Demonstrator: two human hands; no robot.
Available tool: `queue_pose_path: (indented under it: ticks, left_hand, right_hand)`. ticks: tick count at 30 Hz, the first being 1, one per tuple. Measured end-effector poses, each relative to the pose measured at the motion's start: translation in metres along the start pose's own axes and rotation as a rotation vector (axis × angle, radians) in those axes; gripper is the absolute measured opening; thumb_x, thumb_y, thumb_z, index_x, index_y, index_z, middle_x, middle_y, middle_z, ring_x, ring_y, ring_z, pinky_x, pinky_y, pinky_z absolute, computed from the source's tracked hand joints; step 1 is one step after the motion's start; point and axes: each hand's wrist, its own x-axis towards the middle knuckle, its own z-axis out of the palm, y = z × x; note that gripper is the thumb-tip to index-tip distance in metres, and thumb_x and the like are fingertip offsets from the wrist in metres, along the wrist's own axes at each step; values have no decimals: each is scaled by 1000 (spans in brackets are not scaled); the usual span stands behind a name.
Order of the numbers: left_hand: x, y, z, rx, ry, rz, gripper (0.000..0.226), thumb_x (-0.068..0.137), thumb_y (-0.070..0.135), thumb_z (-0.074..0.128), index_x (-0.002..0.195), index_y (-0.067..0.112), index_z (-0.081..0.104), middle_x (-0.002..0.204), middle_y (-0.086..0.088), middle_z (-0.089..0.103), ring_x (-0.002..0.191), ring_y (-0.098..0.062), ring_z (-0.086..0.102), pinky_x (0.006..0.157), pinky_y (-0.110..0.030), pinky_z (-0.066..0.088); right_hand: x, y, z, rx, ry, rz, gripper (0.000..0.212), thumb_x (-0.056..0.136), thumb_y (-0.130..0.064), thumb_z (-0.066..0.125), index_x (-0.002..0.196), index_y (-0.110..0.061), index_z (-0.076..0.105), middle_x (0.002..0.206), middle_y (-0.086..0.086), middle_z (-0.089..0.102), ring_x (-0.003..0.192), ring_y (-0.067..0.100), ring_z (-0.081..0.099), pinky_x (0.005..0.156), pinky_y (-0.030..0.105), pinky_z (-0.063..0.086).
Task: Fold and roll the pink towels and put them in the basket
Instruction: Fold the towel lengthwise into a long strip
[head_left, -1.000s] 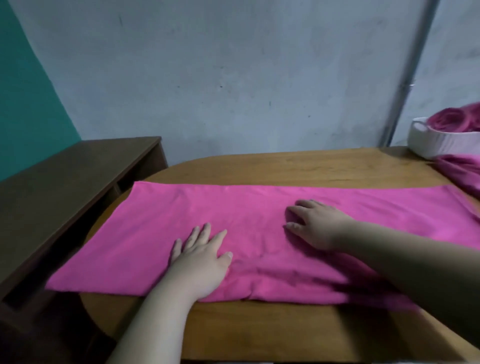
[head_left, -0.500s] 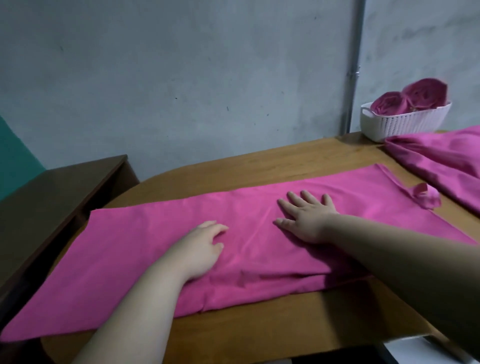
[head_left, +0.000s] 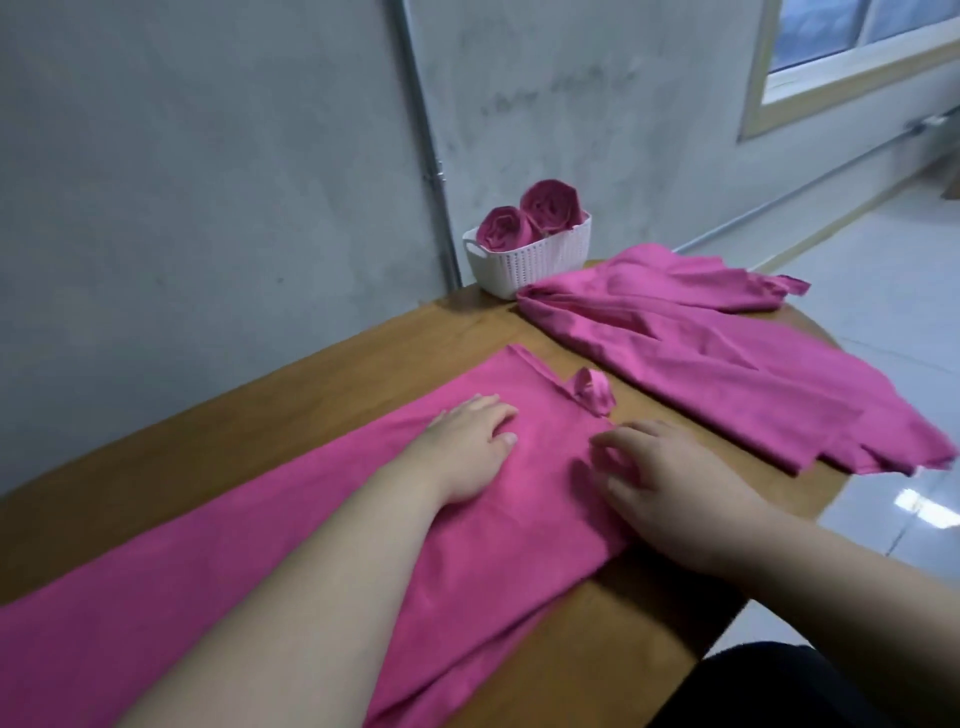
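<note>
Long towel (head_left: 208, 597) is lying across the bench (head_left: 311, 374), running from near left to far right. Both hands are resting on its right end: left hand (head_left: 467, 447) lying flat on the cloth, right hand (head_left: 670, 488) sitting just right of it at the towel's end edge. Loose towel (head_left: 701, 364) is lying spread to the right, apart from the first. Basket (head_left: 530, 260) is standing behind it at the bench's far edge, touching it, by the wall. Two rolled towels (head_left: 501, 228) are sitting side by side in the basket.
</note>
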Motion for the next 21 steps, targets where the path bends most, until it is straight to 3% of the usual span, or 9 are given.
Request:
queue_pose_path:
  ticks: [4,8,11,14,17,21]
  left_hand:
    - [35,30,14,59,-12,-10,55,104,47,37,156,32,28,168,3,12,155,-16,6,124,-54,3]
    - [41,31,24,89,25,-41,59,103,54,34,158,38,21,168,7,8,155,-13,1,124,-54,-1]
    - [40,28,25,111,21,-55,61,103,55,31,159,37,15,169,7,3,155,-12,-2,124,-51,-3]
    - [41,30,25,145,1,-75,63,103,55,29,160,36,8,168,5,-3,154,-13,-6,125,-49,-4]
    - [41,31,25,160,-5,-80,62,104,55,29,159,37,7,168,5,-3,154,-13,-6,125,-47,-4]
    - [41,31,24,167,6,-79,62,104,52,31,160,36,9,169,5,-1,155,-13,-4,125,-45,-3]
  right_hand:
    - [-21,32,-12,-65,80,316,43,91,-49,53,128,-29,62,121,-2,62,116,25,52,100,40,42]
    - [-10,39,-18,7,6,342,36,88,-58,56,112,-33,67,110,-5,63,108,22,55,95,41,44]
    - [0,33,-19,108,-19,299,27,84,-58,62,90,-32,62,98,-9,62,98,20,56,89,40,45]
    - [-1,29,-15,202,59,243,27,84,-50,66,73,-30,52,87,-11,54,90,17,52,80,37,40]
    - [-9,30,-5,280,202,63,26,80,-50,67,73,-31,50,95,-14,51,95,15,46,86,37,37]
    - [-14,31,2,311,203,-172,26,73,-54,60,73,-31,48,98,-14,59,102,11,50,92,38,38]
